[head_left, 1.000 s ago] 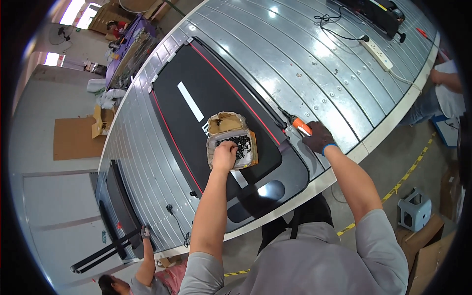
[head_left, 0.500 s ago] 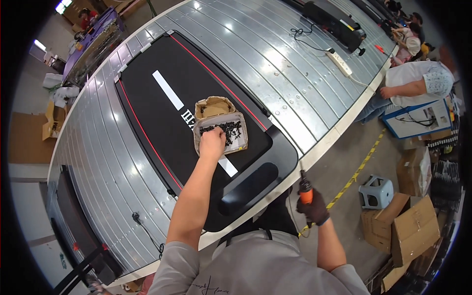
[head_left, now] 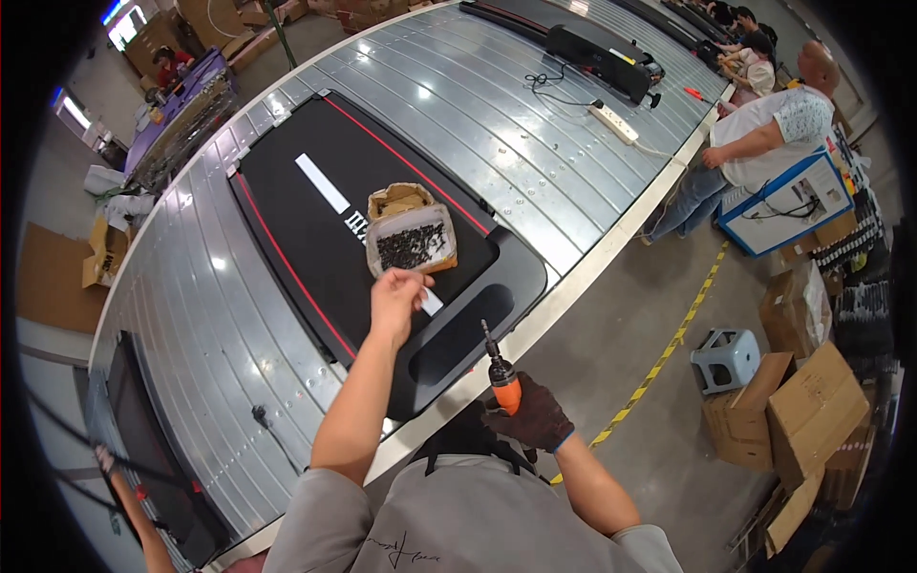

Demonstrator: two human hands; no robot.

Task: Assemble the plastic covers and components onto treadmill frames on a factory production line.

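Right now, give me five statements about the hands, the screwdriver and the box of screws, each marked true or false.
1. The right hand wears a dark glove and grips an orange power screwdriver. True.
2. The left hand is gloved. False: it is bare.
3. The box of dark screws sits on the black treadmill deck. True.
4. The screwdriver's bit touches the box. False: it is well apart, near the conveyor's edge.
5. The left hand is beside the box, fingers pinched. True.

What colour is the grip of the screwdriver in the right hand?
Orange, with a dark metal bit; the screwdriver shows best in the head view, held by the gloved right hand.
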